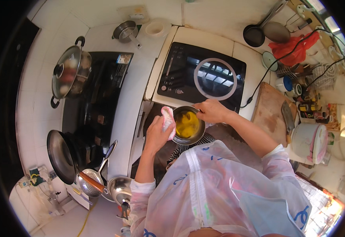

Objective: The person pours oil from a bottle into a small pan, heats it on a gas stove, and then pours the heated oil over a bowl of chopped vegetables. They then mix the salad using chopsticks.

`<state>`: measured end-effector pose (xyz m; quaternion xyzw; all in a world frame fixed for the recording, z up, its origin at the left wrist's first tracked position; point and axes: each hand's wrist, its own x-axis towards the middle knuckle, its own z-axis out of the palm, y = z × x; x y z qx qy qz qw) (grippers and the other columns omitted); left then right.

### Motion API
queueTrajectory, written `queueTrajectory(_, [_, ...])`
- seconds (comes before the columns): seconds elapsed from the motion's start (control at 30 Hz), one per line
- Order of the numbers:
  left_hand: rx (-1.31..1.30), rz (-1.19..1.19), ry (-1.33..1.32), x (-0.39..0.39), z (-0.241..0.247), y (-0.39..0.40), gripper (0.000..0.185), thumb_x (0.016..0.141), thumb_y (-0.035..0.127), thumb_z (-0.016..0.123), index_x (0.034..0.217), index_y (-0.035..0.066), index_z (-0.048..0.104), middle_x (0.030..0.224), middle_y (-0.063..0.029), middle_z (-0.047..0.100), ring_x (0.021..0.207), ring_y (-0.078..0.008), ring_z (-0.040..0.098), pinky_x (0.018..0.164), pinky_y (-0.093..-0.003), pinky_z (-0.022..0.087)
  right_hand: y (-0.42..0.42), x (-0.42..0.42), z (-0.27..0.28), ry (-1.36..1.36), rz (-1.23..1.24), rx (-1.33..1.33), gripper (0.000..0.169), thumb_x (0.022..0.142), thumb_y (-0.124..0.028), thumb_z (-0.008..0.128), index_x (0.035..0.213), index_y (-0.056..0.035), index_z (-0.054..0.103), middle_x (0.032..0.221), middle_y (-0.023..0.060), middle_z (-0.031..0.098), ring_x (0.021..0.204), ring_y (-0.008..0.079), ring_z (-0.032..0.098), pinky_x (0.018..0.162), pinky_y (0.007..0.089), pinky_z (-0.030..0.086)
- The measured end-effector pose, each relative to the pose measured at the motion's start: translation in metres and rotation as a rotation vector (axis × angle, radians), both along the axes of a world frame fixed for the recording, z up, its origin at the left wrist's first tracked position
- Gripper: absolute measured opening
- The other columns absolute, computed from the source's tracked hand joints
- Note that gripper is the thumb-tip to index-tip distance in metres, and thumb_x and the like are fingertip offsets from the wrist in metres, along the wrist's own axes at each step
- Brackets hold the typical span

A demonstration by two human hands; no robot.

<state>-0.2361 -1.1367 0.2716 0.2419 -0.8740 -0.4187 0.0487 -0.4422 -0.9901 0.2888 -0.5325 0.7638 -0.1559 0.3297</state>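
A round metal bowl (202, 131) with clear yellow liquid (187, 124) in it is held in front of me, over the gap before the counter. My right hand (215, 111) grips the far right of its rim. Folded in my left hand (157, 131) is a white cloth with a pink edge (168, 121), pressed to the bowl's left side. Whether the bowl has a handle under my fingers cannot be seen. Just beyond the bowl lies a black induction cooktop (184, 72) with a pale ring marked on its glass.
To the left, a lidded glass pot (67, 72) and a wok (61, 157) stand on a black gas hob (101, 97). A skimmer (91, 180) lies near the wok. On the right, a cleaver (287, 115) rests on a wooden cutting board (267, 109), and a black cable (274, 63) runs to the cooktop.
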Motion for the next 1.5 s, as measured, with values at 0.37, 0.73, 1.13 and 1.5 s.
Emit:
queueTrajectory(0.37, [0.111, 0.187, 0.257, -0.046, -0.014, 0.015, 0.033, 0.087, -0.001, 0.045, 0.117, 0.004, 0.058, 0.113, -0.0142, 0.061, 0.102, -0.0241, 0.06, 0.088, -0.0303, 0.045, 0.026, -0.056, -0.006, -0.104, -0.096, 0.024, 0.034, 0.073, -0.019, 0.052, 0.102, -0.0056, 0.066, 0.083, 0.0214, 0.065, 0.082, 0.0359, 0.063, 0.079, 0.0439, 0.049])
queueTrajectory(0.73, [0.928, 0.245, 0.144, -0.079, -0.014, -0.011, 0.012, 0.085, 0.007, 0.054, 0.077, 0.0, 0.061, 0.092, -0.0108, 0.063, 0.071, -0.0133, 0.059, 0.066, -0.0258, 0.048, 0.033, -0.061, 0.002, -0.015, -0.19, 0.041, 0.03, 0.073, -0.019, 0.053, 0.094, -0.004, 0.068, 0.079, 0.0225, 0.064, 0.079, 0.0368, 0.062, 0.075, 0.0462, 0.049])
queueTrajectory(1.13, [0.949, 0.189, -0.094, -0.092, 0.01, -0.034, 0.026, 0.08, 0.004, 0.068, 0.097, 0.002, 0.048, 0.081, -0.0059, 0.06, 0.057, -0.0059, 0.05, 0.049, -0.0179, 0.04, 0.009, -0.047, 0.01, 0.018, -0.203, -0.09, 0.036, 0.073, -0.016, 0.051, 0.104, -0.0036, 0.065, 0.073, 0.0221, 0.062, 0.071, 0.0364, 0.062, 0.068, 0.0455, 0.049])
queueTrajectory(1.5, [0.625, 0.077, -0.252, -0.09, 0.026, -0.047, 0.027, 0.087, 0.02, 0.062, 0.105, 0.005, 0.049, 0.087, -0.0061, 0.058, 0.061, -0.009, 0.053, 0.046, -0.0211, 0.041, -0.007, -0.048, -0.005, 0.055, -0.16, -0.229, 0.036, 0.075, -0.016, 0.051, 0.108, -0.0048, 0.062, 0.067, 0.0205, 0.06, 0.063, 0.0356, 0.06, 0.061, 0.0455, 0.048])
